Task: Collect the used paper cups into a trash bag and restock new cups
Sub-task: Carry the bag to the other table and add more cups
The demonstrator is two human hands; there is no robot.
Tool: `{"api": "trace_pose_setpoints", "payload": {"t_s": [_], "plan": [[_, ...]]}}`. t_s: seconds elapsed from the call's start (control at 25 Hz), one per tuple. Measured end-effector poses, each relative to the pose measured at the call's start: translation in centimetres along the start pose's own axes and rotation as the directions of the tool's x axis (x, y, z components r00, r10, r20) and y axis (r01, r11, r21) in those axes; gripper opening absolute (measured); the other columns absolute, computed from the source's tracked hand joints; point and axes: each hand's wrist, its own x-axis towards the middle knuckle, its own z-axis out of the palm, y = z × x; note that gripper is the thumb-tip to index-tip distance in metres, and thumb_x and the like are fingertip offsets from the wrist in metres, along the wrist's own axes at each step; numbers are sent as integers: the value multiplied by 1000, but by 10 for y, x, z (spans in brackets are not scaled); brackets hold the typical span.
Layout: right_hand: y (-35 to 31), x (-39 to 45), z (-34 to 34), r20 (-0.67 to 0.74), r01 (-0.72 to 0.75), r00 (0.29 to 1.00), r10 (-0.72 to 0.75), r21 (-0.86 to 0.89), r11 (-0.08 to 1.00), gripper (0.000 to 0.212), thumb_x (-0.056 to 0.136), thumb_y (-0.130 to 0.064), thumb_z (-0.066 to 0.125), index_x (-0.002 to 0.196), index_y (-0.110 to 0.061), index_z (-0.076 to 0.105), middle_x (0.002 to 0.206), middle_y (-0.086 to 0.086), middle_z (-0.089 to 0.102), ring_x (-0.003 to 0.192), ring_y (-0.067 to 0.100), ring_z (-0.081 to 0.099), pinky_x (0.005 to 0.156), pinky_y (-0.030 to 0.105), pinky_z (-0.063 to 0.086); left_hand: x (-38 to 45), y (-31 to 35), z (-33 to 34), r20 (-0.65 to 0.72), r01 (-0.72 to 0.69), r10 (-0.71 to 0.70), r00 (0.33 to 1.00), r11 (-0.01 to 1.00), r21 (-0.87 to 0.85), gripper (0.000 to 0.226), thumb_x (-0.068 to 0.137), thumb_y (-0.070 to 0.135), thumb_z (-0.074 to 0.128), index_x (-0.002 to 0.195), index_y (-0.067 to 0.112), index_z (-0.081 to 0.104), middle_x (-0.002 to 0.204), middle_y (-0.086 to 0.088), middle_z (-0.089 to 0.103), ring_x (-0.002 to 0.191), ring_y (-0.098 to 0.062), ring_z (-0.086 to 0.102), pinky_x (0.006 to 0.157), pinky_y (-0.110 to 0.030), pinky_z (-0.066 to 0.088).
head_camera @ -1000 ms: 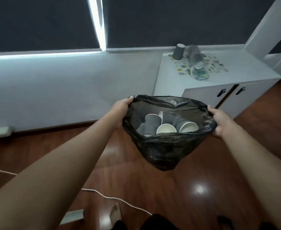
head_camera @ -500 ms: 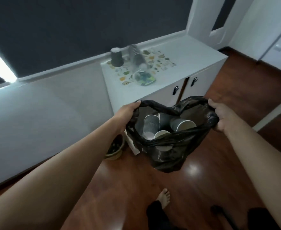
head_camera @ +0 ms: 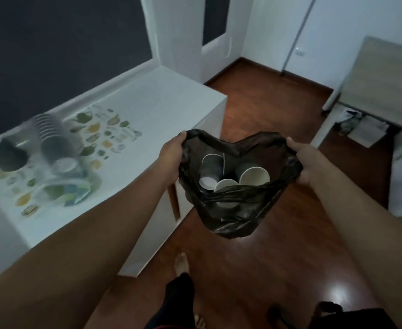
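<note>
Now both hands hold the black trash bag [head_camera: 233,210] open between them, the left hand [head_camera: 171,155] gripping its left rim and the right hand [head_camera: 306,162] its right rim, fingers curled into the plastic. Inside, between the hands, lie several used paper cups [head_camera: 253,175]. Left of the left hand, a sleeve of new cups [head_camera: 55,141] lies blurred on the white cabinet [head_camera: 162,98].

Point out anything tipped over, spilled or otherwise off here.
The sleeve of stacked cups lies tipped on its side on the white cabinet beside an upright dark cup. The cups in the black bag lie jumbled, as expected; no spill visible.
</note>
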Motion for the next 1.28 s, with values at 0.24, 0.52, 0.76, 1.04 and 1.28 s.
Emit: {"api": "trace_pose_setpoints", "payload": {"t_s": [0.24, 0.52, 0.76, 1.04, 1.28], "plan": [[-84, 100, -74, -120, 3, 993, 15, 150, 989, 36, 96, -41, 55, 107, -9, 68, 105, 13, 75, 90, 28, 74, 80, 41, 57, 134, 38, 144, 157, 6, -14, 988, 999, 52, 28, 98, 36, 57, 90, 13, 71, 69, -2, 75, 63, -15, 70, 62, -24, 55], [-191, 185, -186, -290, 138, 956, -40, 327, 935, 35, 96, -44, 55, 91, -12, 68, 89, 11, 76, 75, 26, 74, 67, 38, 61, 212, 74, 360, 504, -24, -106, 857, 969, 245, 38, 107, 33, 36, 83, 16, 60, 35, 5, 50, 26, -5, 45, 30, -9, 33], [-267, 267, -320, -388, 239, 919, -65, 420, 876, 31, 101, -37, 48, 95, -13, 66, 74, 6, 74, 66, 24, 72, 53, 37, 60, 276, 48, 554, 631, -15, -170, 757, 961, 277, 71, 107, 36, 35, 51, 15, 73, 43, 1, 61, 34, -8, 58, 35, -13, 43], [-372, 297, -465, -498, 339, 865, -61, 490, 803, 34, 104, -29, 43, 80, -11, 59, 45, 2, 62, 36, 14, 60, 36, 21, 48, 293, 34, 775, 736, -17, -220, 640, 954, 300, 66, 107, 31, 32, 61, 18, 76, 39, 4, 58, 30, -4, 54, 33, -10, 39], [-430, 338, -576, -628, 463, 776, -58, 505, 728, 36, 106, -24, 39, 75, -11, 51, 32, -2, 47, 22, 8, 44, 27, 13, 33, 324, -3, 951, 784, 2, -291, 548, 938, 346, 35, 106, 31, 38, 86, 13, 60, 48, 3, 64, 35, -7, 58, 37, -12, 43]]}}
